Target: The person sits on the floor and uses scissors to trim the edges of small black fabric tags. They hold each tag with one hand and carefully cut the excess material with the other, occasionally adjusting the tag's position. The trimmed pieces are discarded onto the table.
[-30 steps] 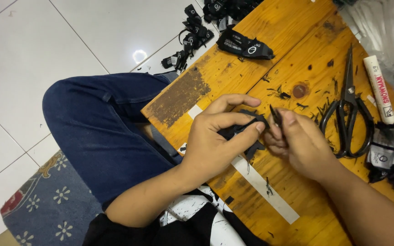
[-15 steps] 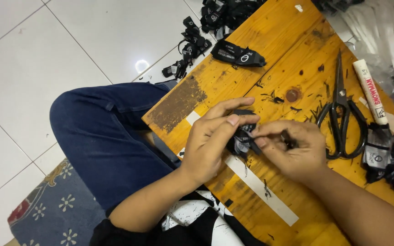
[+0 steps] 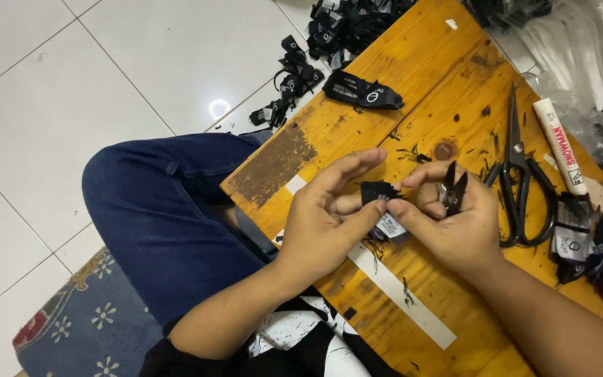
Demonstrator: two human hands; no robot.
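Pinching a small black woven label [image 3: 380, 192] between both hands over the wooden board [image 3: 413, 63].

Left hand [image 3: 326, 223]: thumb and fingers closed on the label's left edge, index finger stretched out above it, probably to keep the fabric flat. Right hand [image 3: 455, 223]: thumb and forefinger nip the label's right side, where a white tag [image 3: 389, 225] hangs down; the other fingers curl round small thread snips [image 3: 452, 190], blades pointing up and away, parked in the palm so the fingertips stay free. Label sits just above the board, near its middle, beside a white tape strip [image 3: 399, 293]. Big black scissors [image 3: 521, 174] and a white marker [image 3: 560, 145] lie to the right within reach. Loose black labels [image 3: 361, 91] sit at the far edge; more are piled on the tile floor [image 3: 50, 91].
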